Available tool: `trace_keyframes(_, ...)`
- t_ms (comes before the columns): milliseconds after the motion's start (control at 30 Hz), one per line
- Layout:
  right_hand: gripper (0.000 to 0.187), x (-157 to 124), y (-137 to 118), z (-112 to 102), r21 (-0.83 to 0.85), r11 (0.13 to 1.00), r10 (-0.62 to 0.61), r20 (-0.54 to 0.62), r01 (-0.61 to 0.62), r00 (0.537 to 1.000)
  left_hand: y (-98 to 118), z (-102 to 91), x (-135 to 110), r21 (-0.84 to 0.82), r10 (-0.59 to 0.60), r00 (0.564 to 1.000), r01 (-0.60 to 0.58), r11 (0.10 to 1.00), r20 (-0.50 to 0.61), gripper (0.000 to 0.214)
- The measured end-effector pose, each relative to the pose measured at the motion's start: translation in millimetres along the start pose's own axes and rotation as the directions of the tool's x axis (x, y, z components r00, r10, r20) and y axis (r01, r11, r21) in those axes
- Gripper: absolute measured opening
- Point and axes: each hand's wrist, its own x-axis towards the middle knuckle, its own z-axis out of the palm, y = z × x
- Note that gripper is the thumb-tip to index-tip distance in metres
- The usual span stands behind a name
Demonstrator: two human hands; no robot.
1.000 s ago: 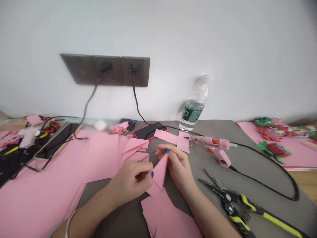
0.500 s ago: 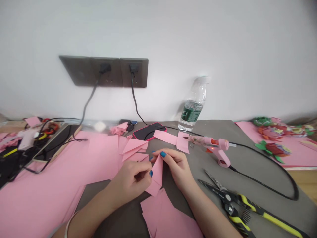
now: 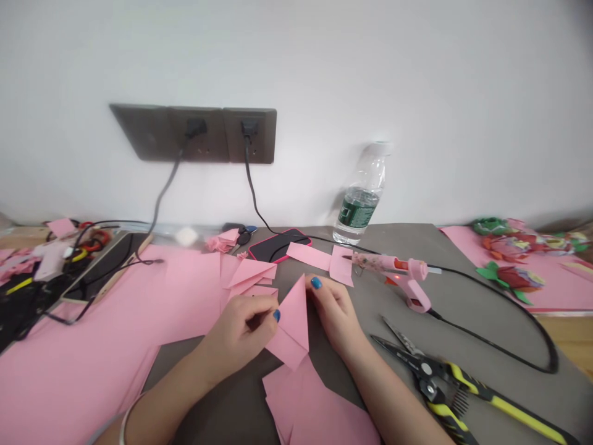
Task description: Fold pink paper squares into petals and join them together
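Note:
A folded piece of pink paper (image 3: 293, 327) stands tilted between my hands, its point upward and a wider flap at the bottom. My left hand (image 3: 243, 324) pinches its left side, with a blue-painted thumbnail showing at the fold. My right hand (image 3: 334, 311) holds the right edge, its fingertips partly hidden behind the paper. Just below lies a loose stack of pink sheets (image 3: 310, 408). Further pink folded pieces (image 3: 248, 273) lie beyond my left hand.
A hot glue gun (image 3: 407, 278) lies on the grey mat (image 3: 231, 402) to the right, its black cord looping around. Yellow-handled shears (image 3: 445, 386) lie at lower right. Farther back are a water bottle (image 3: 361, 201), a phone (image 3: 278, 245), and paper flowers (image 3: 514, 278).
The folded paper has swung more upright and its point has risen. My right hand has shifted rightward to the paper's right edge. The view has barely moved.

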Motion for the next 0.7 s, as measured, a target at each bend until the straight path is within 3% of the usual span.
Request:
trace_keyframes(133,0.047,-2,-8,5,-0.109,0.994,-0.016,0.029,0.019,0.999,-1,0.9,0,-0.007,-0.011,1.000,0.011,1.000,0.011,0.031)
trace_keyframes(333,0.043,-1,-8,4,-0.103,0.994,-0.037,0.064,0.044,0.997,-2,-4.4,0,-0.003,-0.032,0.996,0.033,0.999,0.084,0.034)
trace_keyframes(433,0.043,-5,-9,6,-0.072,0.997,-0.005,0.191,0.019,0.982,-3,-6.2,2,-0.054,-0.041,0.998,0.043,0.998,0.040,0.037)
trace_keyframes(567,0.043,-13,-9,10,-0.082,0.996,0.060,0.436,-0.027,0.898,-3,-2.3,1,-0.102,-0.016,0.999,0.019,0.995,0.029,0.034)
trace_keyframes(700,0.042,-15,-8,12,-0.086,0.996,0.067,0.479,-0.030,0.875,-2,0.3,-1,-0.072,0.023,0.999,-0.020,0.997,0.040,0.034)
